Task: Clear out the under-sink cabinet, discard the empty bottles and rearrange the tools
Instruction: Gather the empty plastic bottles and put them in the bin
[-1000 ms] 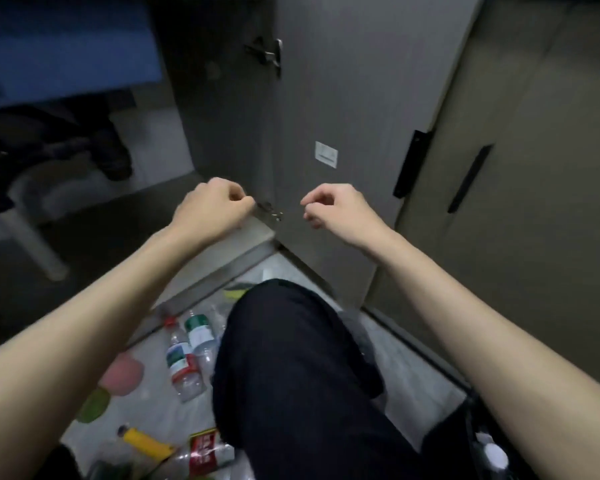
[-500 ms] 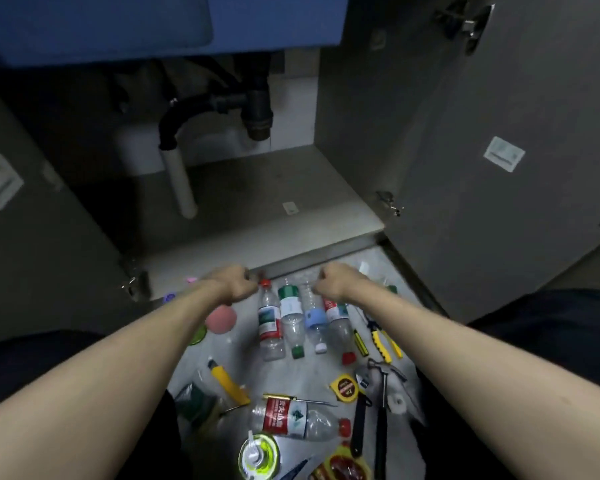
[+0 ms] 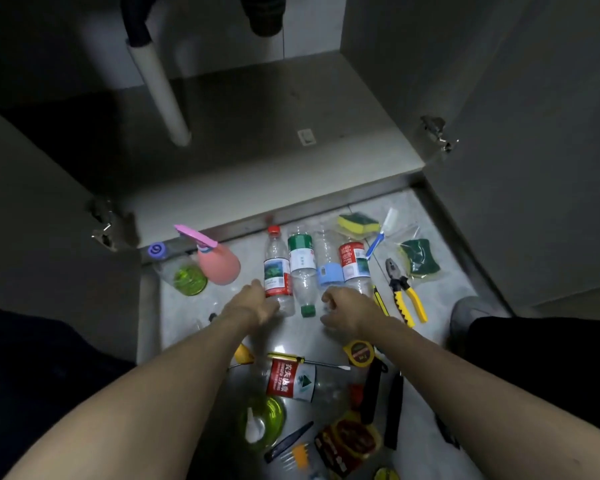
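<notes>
The cabinet floor [image 3: 257,126] under the sink is bare, so the clearing-out looks done and the sorting step is in hand: everything lies on the tiled floor [image 3: 430,216] in front of the cabinet's front edge. Four empty bottles lie side by side near that edge, their long axes running from the cabinet toward the person. The red-capped bottle [image 3: 276,268] points its cap at the cabinet; the green-capped bottle [image 3: 302,268] beside it points its cap back toward the person. The next two, one with a blue band [image 3: 328,268] and one with a red label [image 3: 352,268], have their ends hidden or blurred.

The left hand [image 3: 257,303] touches the base end of the red-capped bottle, its grip loosely curled but not closed on it. The right hand [image 3: 343,310] hovers just beside the blue-banded bottle's near end, fingers curled in, holding nothing.

A judgement: the next move calls for closing each hand around a bottle's middle and lifting it clear, leaving the pliers [image 3: 404,299] and the tape measure [image 3: 359,351] for rearranging
</notes>
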Tool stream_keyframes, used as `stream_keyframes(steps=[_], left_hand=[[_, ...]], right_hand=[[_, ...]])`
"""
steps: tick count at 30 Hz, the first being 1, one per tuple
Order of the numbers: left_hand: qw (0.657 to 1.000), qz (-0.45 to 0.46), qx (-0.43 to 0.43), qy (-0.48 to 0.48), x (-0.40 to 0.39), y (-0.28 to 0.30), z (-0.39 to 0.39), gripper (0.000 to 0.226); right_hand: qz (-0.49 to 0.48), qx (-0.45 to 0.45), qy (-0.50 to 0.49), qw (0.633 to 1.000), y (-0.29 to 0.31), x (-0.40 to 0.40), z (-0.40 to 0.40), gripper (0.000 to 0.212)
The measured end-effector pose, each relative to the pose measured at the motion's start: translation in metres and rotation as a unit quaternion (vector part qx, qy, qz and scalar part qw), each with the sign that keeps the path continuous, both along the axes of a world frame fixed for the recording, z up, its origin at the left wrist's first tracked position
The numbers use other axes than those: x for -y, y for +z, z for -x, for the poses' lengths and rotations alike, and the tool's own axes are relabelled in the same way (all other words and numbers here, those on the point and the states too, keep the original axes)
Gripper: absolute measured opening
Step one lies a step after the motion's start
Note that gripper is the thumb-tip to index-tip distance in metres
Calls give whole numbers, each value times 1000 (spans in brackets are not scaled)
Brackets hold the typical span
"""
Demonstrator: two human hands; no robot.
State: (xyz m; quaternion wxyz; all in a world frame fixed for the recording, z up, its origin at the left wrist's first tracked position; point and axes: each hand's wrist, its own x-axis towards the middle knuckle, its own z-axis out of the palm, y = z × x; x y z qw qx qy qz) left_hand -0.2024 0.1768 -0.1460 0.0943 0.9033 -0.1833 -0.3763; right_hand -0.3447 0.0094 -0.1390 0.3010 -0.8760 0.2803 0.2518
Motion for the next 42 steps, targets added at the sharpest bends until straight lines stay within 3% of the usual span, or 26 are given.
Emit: stream_keyframes(steps=[4, 8, 10, 15, 20, 24, 28, 37, 42], left_hand=[[993, 69, 18, 98, 9, -21, -11, 53], [981, 110, -15, 158, 23, -37, -21, 66], [971, 129, -55, 192, 28, -49, -25, 63], [950, 121, -115, 264, 25, -63, -36, 58], [963, 48, -117, 236, 5, -64, -37, 47], [960, 43, -102, 255, -8, -67, -29, 54], [956, 49, -119, 262, -5, -64, -22, 56], [961, 100, -130, 220, 21, 0, -27, 50], [962, 200, -31, 185, 45, 60, -33, 53]], right_hand=[[30, 96, -41, 994, -26, -8, -19, 58], [93, 158, -30, 983, -39, -3, -50, 55], [99, 169, -46, 980, -41, 0, -68, 54], [124, 145, -33, 981, -49, 5, -99, 51], [144, 139, -44, 979, -61, -9, -110, 60], [140, 96, -45, 984, -73, -25, -105, 80], [109, 91, -74, 987, -80, -38, -88, 77], [90, 121, -136, 979, 2, -3, -84, 89], [52, 156, -196, 967, 72, 24, -78, 79]])
